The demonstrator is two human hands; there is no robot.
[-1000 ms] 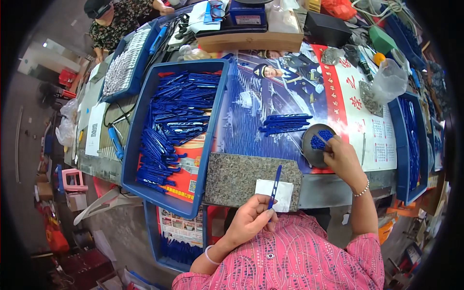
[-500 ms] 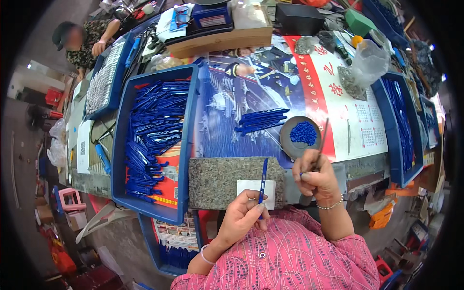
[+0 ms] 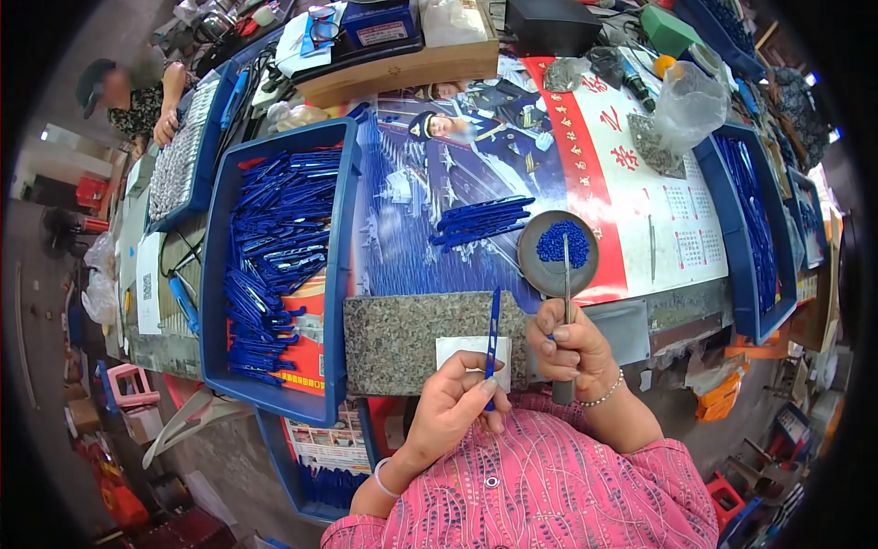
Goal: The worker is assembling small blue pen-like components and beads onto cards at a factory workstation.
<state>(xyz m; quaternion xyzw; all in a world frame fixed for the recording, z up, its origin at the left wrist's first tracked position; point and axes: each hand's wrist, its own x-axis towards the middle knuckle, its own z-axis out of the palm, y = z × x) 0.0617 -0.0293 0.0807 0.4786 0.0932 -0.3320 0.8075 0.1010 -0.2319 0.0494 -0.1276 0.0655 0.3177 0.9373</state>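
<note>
Between the thumb and fingers of my left hand [image 3: 457,403] a slim blue plastic strip [image 3: 494,334] stands nearly upright, with pale marks along it. My right hand [image 3: 576,352] is closed around a thin metal rod [image 3: 566,279] with a thicker grey lower end. A tiny blue piece [image 3: 551,338] shows at its fingertips. Both hands are above the near edge of a speckled stone slab [image 3: 393,334], where a white pad [image 3: 445,348] lies. Beyond the right hand, a round grey dish [image 3: 540,274] holds many small blue pieces [image 3: 560,240]. Several blue strips [image 3: 480,220] lie piled left of the dish.
A blue tray [image 3: 343,247] full of blue strips stands left, another blue tray [image 3: 773,256] right. A poster [image 3: 402,256] covers the table. A wooden box [image 3: 402,69] is at the back. At far left, a person's hand [image 3: 166,126] is by a tray of white pieces.
My right hand has moved slightly left and down, and the rod has swung from a rightward tilt to nearly upright before the dish. My left hand still holds the strip.
</note>
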